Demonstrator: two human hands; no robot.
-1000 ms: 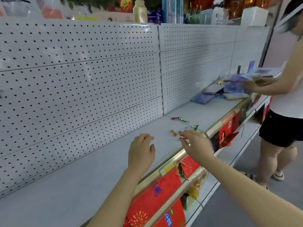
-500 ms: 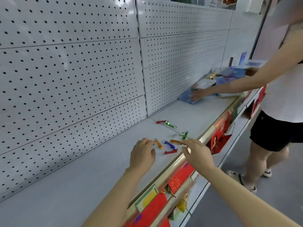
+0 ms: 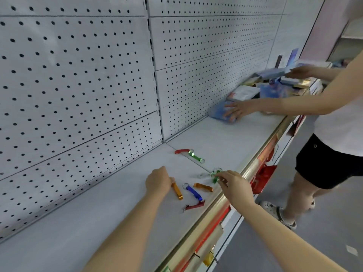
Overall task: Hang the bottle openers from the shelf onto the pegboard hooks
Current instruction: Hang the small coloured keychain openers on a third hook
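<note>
Several small coloured bottle openers with key rings lie on the white shelf (image 3: pixel 98 222). An orange opener (image 3: pixel 177 191) has its upper end under the fingers of my left hand (image 3: pixel 158 181), which is curled on it. A blue opener (image 3: pixel 193 192), a second orange opener (image 3: pixel 203 187) and a red opener (image 3: pixel 194 206) lie between my hands. My right hand (image 3: pixel 234 184) pinches a green opener (image 3: pixel 215 176) near the shelf's front edge. Farther back lie a red opener (image 3: pixel 181 151) and a green opener (image 3: pixel 195 157). The white pegboard (image 3: pixel 78 85) behind shows no hooks.
Another person stands at the right, one hand (image 3: pixel 237 109) on a blue packet on the shelf, the other hand (image 3: pixel 300 72) holding a flat package. Boxes and packets (image 3: pixel 243 94) are piled at the shelf's far end. A gold rail (image 3: pixel 225 203) with red tags runs along the shelf front.
The view has tilted down and closer to the shelf. My left hand has come down onto the orange opener. My right hand stays at the green opener by the front edge.
</note>
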